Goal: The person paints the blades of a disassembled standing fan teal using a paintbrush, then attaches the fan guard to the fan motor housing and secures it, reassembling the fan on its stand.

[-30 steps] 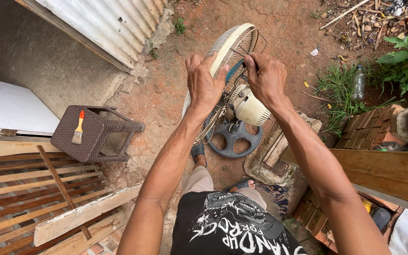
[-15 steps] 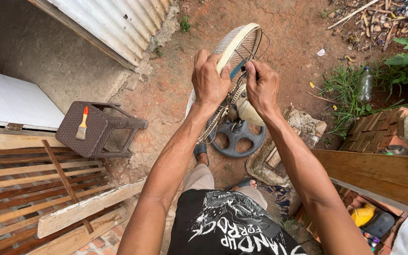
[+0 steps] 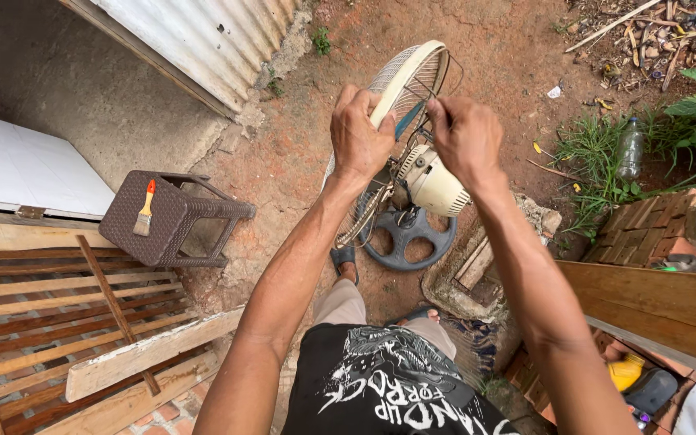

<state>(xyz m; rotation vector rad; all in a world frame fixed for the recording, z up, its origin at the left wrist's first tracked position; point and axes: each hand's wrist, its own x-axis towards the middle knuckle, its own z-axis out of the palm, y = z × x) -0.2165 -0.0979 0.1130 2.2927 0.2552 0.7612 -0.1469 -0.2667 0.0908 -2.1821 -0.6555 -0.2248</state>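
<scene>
An old pedestal fan [image 3: 424,181] with a cream motor housing stands on a round dark base [image 3: 406,235] on the dirt in front of me. Its cream-rimmed wire guard [image 3: 403,76] is tilted, and a blue blade shows inside. My left hand [image 3: 360,133] grips the guard's rim from the left. On the right side of the guard, just above the motor, my right hand [image 3: 465,137] is closed on the wires. My feet in sandals rest close to the base.
A brown woven plastic stool [image 3: 167,221] with a small orange-handled paintbrush [image 3: 144,209] on top stands to the left. Wooden slats and planks [image 3: 66,314] lie at lower left. Corrugated metal sheet [image 3: 195,32] is behind. Bricks [image 3: 646,234], a plastic bottle [image 3: 630,149] and weeds are at right.
Both hands stay on the fan guard; they have shifted slightly around the rim and my view has moved a little. The fan stays in place.
</scene>
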